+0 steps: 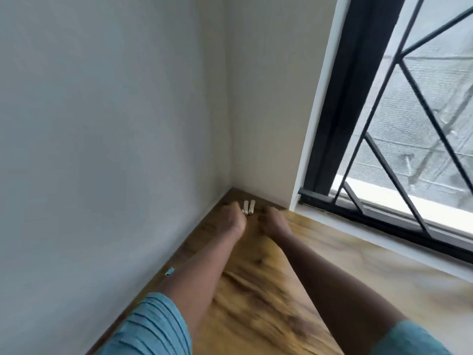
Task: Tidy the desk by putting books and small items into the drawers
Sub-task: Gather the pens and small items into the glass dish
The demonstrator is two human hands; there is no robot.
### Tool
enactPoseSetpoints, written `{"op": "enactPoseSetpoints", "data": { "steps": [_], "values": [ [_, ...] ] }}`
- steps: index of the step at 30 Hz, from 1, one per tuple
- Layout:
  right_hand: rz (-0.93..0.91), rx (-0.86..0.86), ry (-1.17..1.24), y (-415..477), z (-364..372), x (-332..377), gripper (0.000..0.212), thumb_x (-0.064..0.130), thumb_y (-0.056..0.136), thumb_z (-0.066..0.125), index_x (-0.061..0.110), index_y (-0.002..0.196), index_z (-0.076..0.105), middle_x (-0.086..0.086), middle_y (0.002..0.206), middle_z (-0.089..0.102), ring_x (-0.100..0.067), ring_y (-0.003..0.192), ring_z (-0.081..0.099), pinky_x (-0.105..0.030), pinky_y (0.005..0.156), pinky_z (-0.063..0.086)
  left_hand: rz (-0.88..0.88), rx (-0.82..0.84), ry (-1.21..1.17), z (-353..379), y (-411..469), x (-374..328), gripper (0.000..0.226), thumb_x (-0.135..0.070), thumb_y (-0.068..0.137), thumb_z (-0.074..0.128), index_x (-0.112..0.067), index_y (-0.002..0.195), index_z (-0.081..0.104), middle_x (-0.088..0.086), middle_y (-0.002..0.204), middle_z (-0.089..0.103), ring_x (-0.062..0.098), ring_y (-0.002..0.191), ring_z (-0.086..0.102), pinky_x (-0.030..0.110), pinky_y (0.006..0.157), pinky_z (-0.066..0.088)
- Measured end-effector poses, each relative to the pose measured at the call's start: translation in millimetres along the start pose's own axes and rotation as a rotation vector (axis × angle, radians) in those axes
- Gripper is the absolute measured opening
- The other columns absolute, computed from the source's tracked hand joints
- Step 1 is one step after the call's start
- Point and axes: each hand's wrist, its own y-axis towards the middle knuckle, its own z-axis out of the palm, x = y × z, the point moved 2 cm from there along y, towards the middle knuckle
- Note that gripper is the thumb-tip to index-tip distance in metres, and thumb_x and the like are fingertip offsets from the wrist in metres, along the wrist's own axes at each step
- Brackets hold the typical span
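Two small pale stick-like items [249, 207] lie side by side on the wooden desk [258, 290] in its far corner, where two walls meet. My left hand [233, 217] reaches out to them, its fingertips at their near ends; whether it grips them is hard to tell in the blur. My right hand [271, 221] lies just right of them with its fingers curled, apart from the items and holding nothing that shows. Both forearms stretch across the desk from teal sleeves.
A white wall [102, 149] runs along the desk's left edge. A window [409, 137] with a black frame and metal grille borders the right side above a white sill [384, 234]. No drawer or book is in view.
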Motion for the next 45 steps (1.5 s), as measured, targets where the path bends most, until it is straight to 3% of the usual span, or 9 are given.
{"op": "enactPoseSetpoints", "data": {
  "steps": [3,6,10,13,18,26,32,38,45],
  "values": [
    [0.04,-0.008,0.05,23,6,8,0.024,0.013,0.092,0.051,0.007,0.113,0.061,-0.013,0.112,0.064,-0.029,0.103,0.062,-0.039,0.089,0.053,-0.011,0.009,0.029,3,13,-3,0.031,-0.011,0.097,0.041,-0.001,0.119,0.06,0.019,0.126,0.059,0.032,0.118,0.057,0.036,0.093,0.048],
    [0.063,-0.012,0.044,41,11,17,0.026,0.012,0.096,0.045,0.006,0.116,0.06,-0.013,0.117,0.061,-0.028,0.107,0.058,-0.034,0.086,0.047,-0.019,0.039,-0.034,11,23,-6,0.035,-0.012,0.1,0.034,0.001,0.121,0.059,0.018,0.128,0.058,0.031,0.119,0.054,0.032,0.092,0.044],
    [0.043,0.023,0.001,58,20,20,0.032,0.016,0.097,0.042,0.005,0.123,0.057,-0.017,0.127,0.056,-0.033,0.119,0.052,-0.039,0.1,0.044,-0.073,0.003,-0.055,13,31,-10,0.041,-0.008,0.1,0.026,0.0,0.121,0.061,0.018,0.131,0.057,0.03,0.121,0.054,0.034,0.098,0.042],
    [0.06,0.047,-0.01,61,23,19,0.03,0.015,0.095,0.045,0.009,0.121,0.059,-0.015,0.121,0.06,-0.03,0.111,0.059,-0.04,0.095,0.049,-0.048,0.023,-0.004,9,32,-12,0.04,-0.007,0.099,0.029,0.003,0.12,0.061,0.022,0.129,0.057,0.034,0.12,0.055,0.04,0.101,0.044],
    [0.064,0.001,-0.026,42,26,16,0.025,0.013,0.095,0.045,0.008,0.11,0.064,-0.015,0.114,0.062,-0.033,0.106,0.061,-0.041,0.089,0.052,-0.038,0.005,0.046,6,19,-10,0.037,-0.007,0.1,0.031,0.002,0.121,0.06,0.02,0.131,0.056,0.031,0.122,0.054,0.034,0.097,0.043],
    [0.094,0.027,-0.025,-23,4,-8,0.022,0.008,0.087,0.057,0.009,0.108,0.065,-0.011,0.113,0.064,-0.027,0.103,0.063,-0.033,0.082,0.051,0.084,0.025,0.234,12,-50,0,0.026,-0.015,0.093,0.05,-0.004,0.111,0.066,0.016,0.118,0.065,0.031,0.111,0.061,0.035,0.09,0.05],
    [0.059,-0.016,0.018,-102,-22,-32,0.024,0.005,0.086,0.058,0.006,0.109,0.067,-0.011,0.11,0.068,-0.025,0.1,0.064,-0.035,0.086,0.055,0.13,0.007,0.217,7,-132,0,0.03,-0.029,0.09,0.057,-0.008,0.11,0.068,0.014,0.115,0.067,0.029,0.108,0.062,0.033,0.088,0.051],
    [0.053,-0.047,0.066,-198,-41,-61,0.032,0.007,0.082,0.059,0.007,0.113,0.067,-0.014,0.113,0.068,-0.029,0.105,0.063,-0.029,0.078,0.048,0.198,0.023,0.201,10,-234,1,0.029,-0.032,0.09,0.059,-0.007,0.102,0.071,0.013,0.105,0.071,0.028,0.099,0.067,0.031,0.075,0.05],
    [0.025,-0.122,0.089,-289,-60,-102,0.036,0.005,0.081,0.056,0.007,0.116,0.067,-0.018,0.11,0.069,-0.03,0.104,0.064,-0.031,0.081,0.049,0.233,0.094,0.147,22,-332,4,0.03,-0.031,0.085,0.061,-0.005,0.094,0.073,0.015,0.097,0.072,0.029,0.095,0.068,0.032,0.075,0.052]
  ]
}}
